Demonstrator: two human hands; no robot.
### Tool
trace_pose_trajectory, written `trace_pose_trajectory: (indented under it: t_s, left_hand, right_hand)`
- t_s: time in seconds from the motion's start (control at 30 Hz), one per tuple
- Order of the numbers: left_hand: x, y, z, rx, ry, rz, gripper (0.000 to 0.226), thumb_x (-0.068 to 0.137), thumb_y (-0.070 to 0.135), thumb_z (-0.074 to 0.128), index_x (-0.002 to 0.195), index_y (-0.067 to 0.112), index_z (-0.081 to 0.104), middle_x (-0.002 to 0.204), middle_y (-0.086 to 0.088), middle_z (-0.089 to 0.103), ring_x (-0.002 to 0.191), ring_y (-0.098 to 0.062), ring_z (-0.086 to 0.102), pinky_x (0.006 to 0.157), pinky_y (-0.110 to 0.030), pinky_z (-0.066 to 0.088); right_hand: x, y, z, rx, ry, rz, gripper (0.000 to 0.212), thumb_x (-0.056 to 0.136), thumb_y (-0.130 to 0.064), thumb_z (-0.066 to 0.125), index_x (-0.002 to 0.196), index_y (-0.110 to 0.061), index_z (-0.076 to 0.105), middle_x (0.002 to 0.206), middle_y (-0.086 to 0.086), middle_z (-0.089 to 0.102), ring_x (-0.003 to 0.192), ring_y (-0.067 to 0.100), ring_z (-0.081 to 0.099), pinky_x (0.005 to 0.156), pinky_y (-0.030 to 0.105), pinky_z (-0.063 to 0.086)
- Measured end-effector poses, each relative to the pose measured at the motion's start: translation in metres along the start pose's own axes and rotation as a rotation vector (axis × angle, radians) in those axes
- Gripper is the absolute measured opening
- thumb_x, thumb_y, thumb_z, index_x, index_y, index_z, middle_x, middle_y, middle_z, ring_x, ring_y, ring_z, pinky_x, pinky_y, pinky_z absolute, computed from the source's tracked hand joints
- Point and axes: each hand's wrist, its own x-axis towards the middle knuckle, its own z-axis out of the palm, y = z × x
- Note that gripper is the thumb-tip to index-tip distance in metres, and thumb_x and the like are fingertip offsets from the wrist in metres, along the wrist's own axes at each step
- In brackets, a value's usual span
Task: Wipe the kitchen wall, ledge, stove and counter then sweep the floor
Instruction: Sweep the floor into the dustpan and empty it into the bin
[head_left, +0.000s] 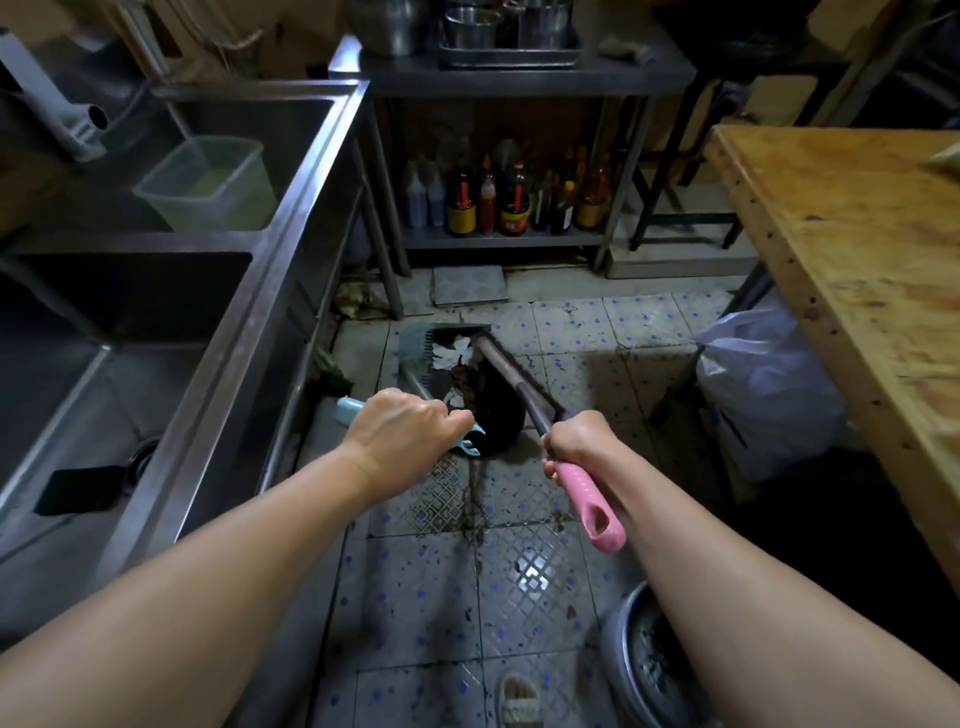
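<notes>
The left hand (397, 428) curls its grip around the pale blue plastic handle (349, 409) of a long-handled dustpan (441, 358), knuckles up; the fingers themselves are hidden under the hand. The right hand (574, 441) wraps tight around the broom handle (589, 512), where a smooth pink plastic sleeve with an oval hanging hole meets a dark metal shaft. That shaft runs far and left to the broom head (519, 376), whose dark bristles are hard to make out against the shadow.

The dustpan stands on the floor (535, 587) just beyond both hands, a teal pan with comb teeth along its left edge. In it lie crumpled white paper scraps and brown, leafy debris; the broom head rests at its right rim. The floor is glossy square tile with small blue dots, with grimy grout and a dark stain near the hands.

On the left, a stainless steel sink unit (291, 218) has two basins; the far one holds a translucent square plastic tub (208, 182) with yellowish liquid. At the far end a steel shelf (498, 236) carries a row of sauce bottles (514, 202), their labels too small to read, and metal pots stand on top, cut off by the frame. On the right is a worn wooden surface (852, 249) with a white plastic bag (763, 384) below it. Near the bottom edge a round metal basin (631, 654) holds dark residue, partly hidden by the right forearm, and a sandalled foot (519, 699) shows.
</notes>
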Motion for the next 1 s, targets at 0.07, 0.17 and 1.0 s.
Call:
trace_pose_trajectory:
  t_s: [0.07,0.17,1.0]
  left_hand:
    - [0.000,0.001,0.001,-0.001,0.009,0.003,0.035,0.039,0.002,0.080,0.062,0.017,0.059,0.040,0.002,0.047,0.026,-0.019,0.044,0.038,-0.019,0.022]
    - [0.001,0.002,0.003,0.006,0.016,0.007,0.034,0.040,0.002,0.080,0.063,0.017,0.061,0.040,0.002,0.048,0.027,-0.019,0.046,0.039,-0.018,0.023]
    - [0.014,-0.010,-0.002,0.089,-0.048,0.084,0.026,0.048,0.005,0.078,0.063,0.019,0.062,0.041,0.005,0.048,0.028,-0.015,0.045,0.039,-0.019,0.019]
  right_hand:
    - [0.003,-0.005,0.000,-0.032,-0.001,-0.010,0.025,0.086,0.003,0.047,0.108,0.008,0.054,0.078,0.019,0.057,0.026,0.015,0.047,0.032,0.019,0.040]
    - [0.008,-0.009,0.002,-0.076,-0.008,-0.014,0.022,0.086,0.001,0.049,0.105,0.009,0.056,0.067,0.017,0.056,0.032,0.018,0.050,0.035,0.021,0.043]
    - [0.010,-0.009,-0.010,-0.046,0.066,0.022,0.027,0.083,0.003,0.047,0.107,0.009,0.057,0.065,0.015,0.054,0.025,0.017,0.047,0.033,0.019,0.040]
